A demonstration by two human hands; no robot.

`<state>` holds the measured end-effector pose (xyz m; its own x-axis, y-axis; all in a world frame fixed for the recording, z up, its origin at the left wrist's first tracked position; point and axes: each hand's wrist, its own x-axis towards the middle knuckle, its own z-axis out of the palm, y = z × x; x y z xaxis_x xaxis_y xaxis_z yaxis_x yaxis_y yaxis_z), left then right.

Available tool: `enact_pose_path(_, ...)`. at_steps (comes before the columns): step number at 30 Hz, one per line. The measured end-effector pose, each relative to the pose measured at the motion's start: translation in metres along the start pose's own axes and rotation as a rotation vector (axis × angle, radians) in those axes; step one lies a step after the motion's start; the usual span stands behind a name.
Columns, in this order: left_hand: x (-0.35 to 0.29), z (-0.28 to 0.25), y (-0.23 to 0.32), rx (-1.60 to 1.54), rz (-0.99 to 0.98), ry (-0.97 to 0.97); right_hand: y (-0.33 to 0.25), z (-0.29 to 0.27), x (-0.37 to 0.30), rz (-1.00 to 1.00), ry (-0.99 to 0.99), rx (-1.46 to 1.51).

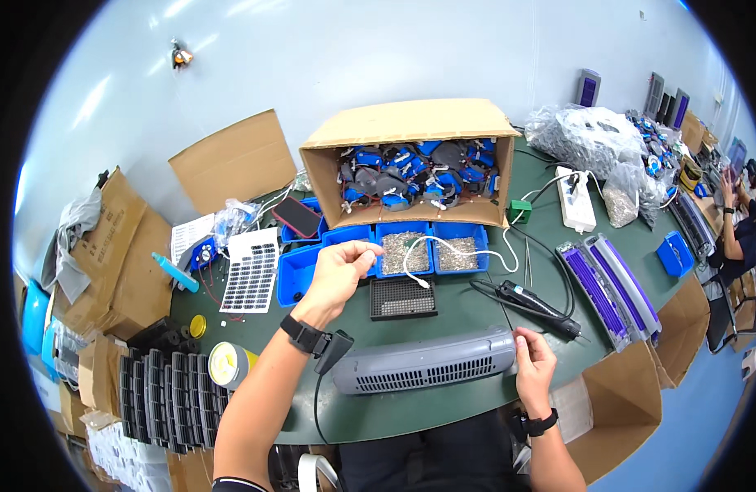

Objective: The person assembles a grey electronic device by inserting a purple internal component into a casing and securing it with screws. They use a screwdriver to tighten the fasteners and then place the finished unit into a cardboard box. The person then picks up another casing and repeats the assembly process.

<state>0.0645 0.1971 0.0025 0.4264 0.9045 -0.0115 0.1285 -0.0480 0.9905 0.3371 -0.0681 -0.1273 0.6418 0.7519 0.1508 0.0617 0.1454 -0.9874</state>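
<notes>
A long grey plastic housing with slotted vents (427, 361) lies along the near edge of the green table. My right hand (535, 371) pinches its right end between thumb and fingers. My left hand (341, 275) is raised over the blue bins, thumb and fingers closed together; whatever they hold, if anything, is too small to make out. Just right of its fingertips is a blue bin of small screws (401, 256), with a second screw bin (456, 256) beside it. A white cable (452, 246) loops across both bins, its plug end above a black gridded tray (402, 300).
An open cardboard box (411, 123) of blue and grey motor-like parts stands behind the bins. A black electric screwdriver (538, 307) lies right of centre, near purple-and-grey housings (612, 291). At left are a yellow-and-white tub (228, 365) and stacked black vented parts (169, 398). Another person sits far right.
</notes>
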Motion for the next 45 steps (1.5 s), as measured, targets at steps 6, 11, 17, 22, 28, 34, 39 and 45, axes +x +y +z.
enact_pose_path(6,-0.070,-0.002,0.019,-0.509,-0.224,-0.056,-0.007,-0.004,0.003,0.031,0.110,0.086)
enact_pose_path(11,-0.144,-0.024,-0.012,-0.541,-0.095,0.057,-0.127,0.024,0.002,-0.362,-0.277,-0.230)
enact_pose_path(17,-0.159,0.003,-0.059,-0.160,0.048,0.375,-0.156,0.097,0.038,-0.525,-1.100,-0.811)
enact_pose_path(22,-0.192,0.032,-0.058,0.003,0.115,0.590,-0.118,0.108,0.035,-0.462,-1.292,-0.943)
enact_pose_path(28,-0.219,0.039,-0.067,0.109,0.143,0.660,-0.125,0.131,0.047,-0.322,-1.450,-0.736)
enact_pose_path(34,-0.213,0.038,-0.068,0.112,0.167,0.692,-0.102,0.192,0.069,-0.532,-1.487,-0.904)
enact_pose_path(39,-0.215,0.039,-0.068,0.102,0.121,0.674,-0.076,0.218,0.073,-0.631,-1.582,-0.980)
enact_pose_path(45,-0.214,0.030,-0.061,0.138,0.148,0.621,-0.058,0.221,0.082,-0.581,-1.590,-0.854)
